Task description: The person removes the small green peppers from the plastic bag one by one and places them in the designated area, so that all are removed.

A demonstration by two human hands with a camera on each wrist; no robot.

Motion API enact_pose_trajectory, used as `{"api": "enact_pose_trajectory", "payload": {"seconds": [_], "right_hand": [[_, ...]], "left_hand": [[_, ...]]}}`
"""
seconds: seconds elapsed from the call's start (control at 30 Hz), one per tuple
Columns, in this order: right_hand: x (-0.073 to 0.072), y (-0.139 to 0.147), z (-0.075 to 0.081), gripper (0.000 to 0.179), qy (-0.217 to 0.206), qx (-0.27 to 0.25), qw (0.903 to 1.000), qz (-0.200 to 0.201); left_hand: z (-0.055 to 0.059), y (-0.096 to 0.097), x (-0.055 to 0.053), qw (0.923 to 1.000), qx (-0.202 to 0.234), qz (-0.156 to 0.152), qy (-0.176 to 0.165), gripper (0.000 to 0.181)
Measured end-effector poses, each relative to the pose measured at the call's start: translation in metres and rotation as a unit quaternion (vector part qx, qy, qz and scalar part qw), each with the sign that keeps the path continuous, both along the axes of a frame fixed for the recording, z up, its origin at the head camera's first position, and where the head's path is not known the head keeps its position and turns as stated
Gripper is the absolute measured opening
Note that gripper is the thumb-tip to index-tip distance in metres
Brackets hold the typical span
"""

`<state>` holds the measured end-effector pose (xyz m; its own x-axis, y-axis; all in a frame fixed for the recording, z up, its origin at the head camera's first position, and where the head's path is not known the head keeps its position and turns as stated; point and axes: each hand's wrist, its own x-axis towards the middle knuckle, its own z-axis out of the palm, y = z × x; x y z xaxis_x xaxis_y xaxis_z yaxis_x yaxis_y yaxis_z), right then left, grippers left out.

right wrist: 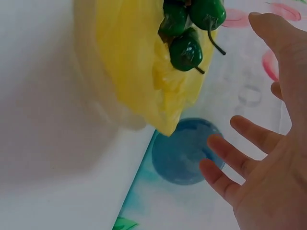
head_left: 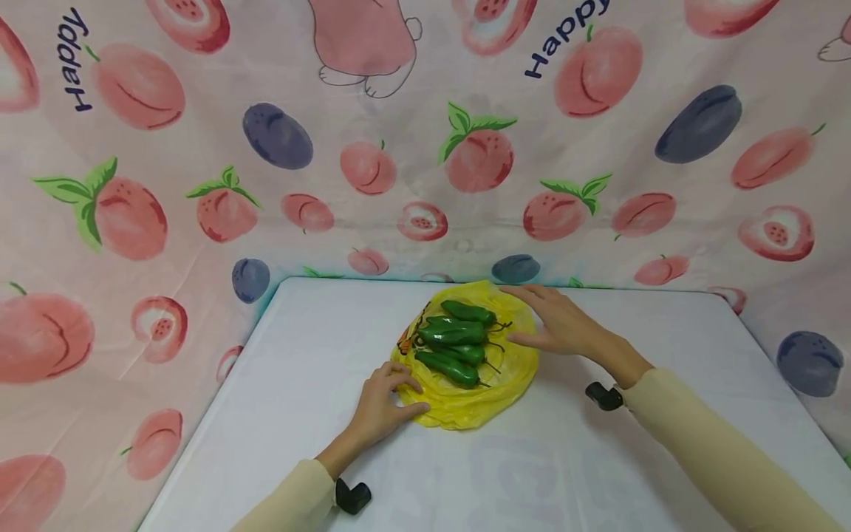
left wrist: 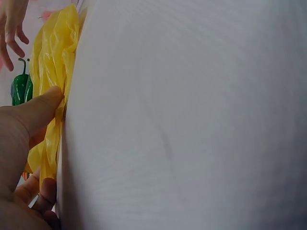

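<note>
Right wrist view: a gap between right hand [head_left: 565,323] and yellow bag [head_left: 459,408], which overlap from the head.
Green peppers [head_left: 455,336]: shiny, stems rightward, in the crumpled bag on the white table [head_left: 565,458].
Left hand [head_left: 380,403]: thumb and fingers spread, touching the bag's near-left edge.
Right fingers: released, apart.

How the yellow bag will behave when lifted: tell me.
The yellow bag is probably floppy, as its thin film lies crumpled in folds. It would likely sag under the green peppers resting on it; their glossy skins might slide.
</note>
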<state>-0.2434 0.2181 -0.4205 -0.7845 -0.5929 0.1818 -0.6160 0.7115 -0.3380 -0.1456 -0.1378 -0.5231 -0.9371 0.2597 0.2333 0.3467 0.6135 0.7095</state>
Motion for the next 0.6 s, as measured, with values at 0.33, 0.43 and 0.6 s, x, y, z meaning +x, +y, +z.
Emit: {"api": "enact_pose_trajectory", "payload": {"seconds": [0.33,0.43,0.6], "right_hand": [[-0.004,-0.025,0.001,0.082,-0.036,-0.018,0.9988,0.029],[-0.006,-0.034,0.001,0.081,-0.048,-0.02,0.9975,0.048],[-0.01,-0.048,0.004,0.078,-0.068,-0.018,0.9947,0.075]], "left_hand": [[0.003,0.0,-0.003,0.9994,0.013,0.002,-0.032,0.024],[0.003,0.0,-0.002,0.9993,0.012,0.003,-0.035,0.021],[0.002,-0.001,0.0,0.9993,0.011,-0.002,-0.035,0.019]]}}
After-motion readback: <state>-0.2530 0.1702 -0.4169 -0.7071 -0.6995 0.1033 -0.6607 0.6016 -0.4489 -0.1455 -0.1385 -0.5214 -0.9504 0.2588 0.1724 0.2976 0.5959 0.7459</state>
